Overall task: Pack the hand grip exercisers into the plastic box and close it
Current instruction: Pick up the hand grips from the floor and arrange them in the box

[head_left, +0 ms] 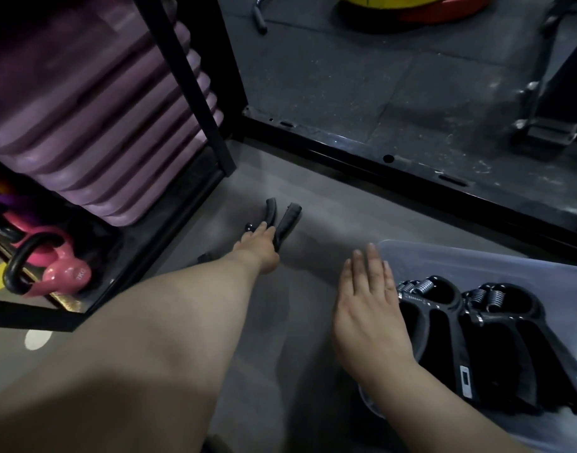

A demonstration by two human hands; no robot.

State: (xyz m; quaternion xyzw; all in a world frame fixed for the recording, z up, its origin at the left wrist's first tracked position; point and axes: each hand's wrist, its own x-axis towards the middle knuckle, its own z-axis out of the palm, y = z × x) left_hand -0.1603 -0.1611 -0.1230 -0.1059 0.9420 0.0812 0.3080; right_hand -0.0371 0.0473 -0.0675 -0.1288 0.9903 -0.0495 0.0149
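On the grey floor (313,230), beside a black rack frame (191,93) holding purple mats (84,125) and pink kettlebells (65,273), lies one hand grip exerciser (287,222). Left hand (259,248): fingers extended, touching it. Right hand (368,308): fingers straight, close together, over the left rim of the plastic box (476,258); two exercisers (450,322) are inside. Grey floor shows between the hands, and a black base rail (378,158) bounds the far side.

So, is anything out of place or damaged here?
Nothing looks damaged or spilled. One hand grip exerciser lies on the floor, outside the plastic box, with the left hand touching it.
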